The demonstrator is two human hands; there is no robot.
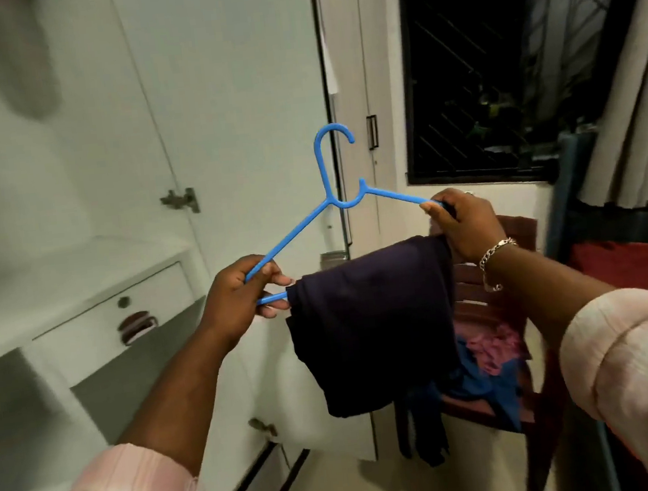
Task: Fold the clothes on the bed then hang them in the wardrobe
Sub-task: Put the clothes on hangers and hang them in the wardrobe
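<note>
Dark folded garment [371,328] drapes over the blue hanger [343,199].

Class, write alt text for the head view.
Two hands hold a blue plastic hanger with a dark garment draped over its bar: left hand grips one end, right hand the other, before an open white wardrobe.

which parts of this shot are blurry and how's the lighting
Head view: the wardrobe shelves at left smear with motion blur, the blue hanger and dark garment stay fairly sharp, the window is black, wide-angle bending shows at the edges.
</note>
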